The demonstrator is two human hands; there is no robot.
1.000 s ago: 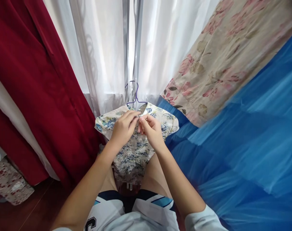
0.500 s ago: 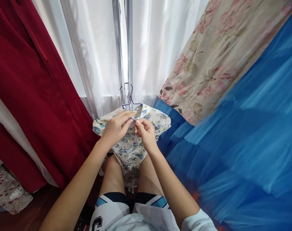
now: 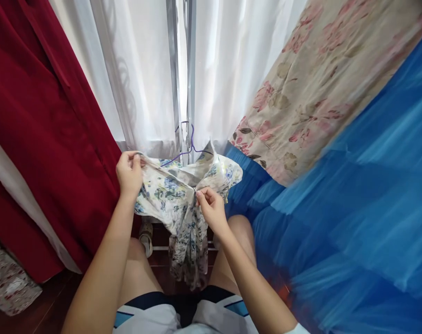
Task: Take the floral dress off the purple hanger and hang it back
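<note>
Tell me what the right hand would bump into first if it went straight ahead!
Probably more of the flowery garment: the right hand pinches it and points forward and left across it, though depth is hard to judge.

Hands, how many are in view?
2: left hand, gripping an edge of the garment near the red cloth; right hand, pinching it at the opening's lower end.

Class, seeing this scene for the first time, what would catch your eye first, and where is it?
Probably the vivid blue fabric across the right side, then the deep red cloth down the left. Between them, the left hand and right hand hold a blue-flowered garment, with a purple hanger at its neck.
</note>
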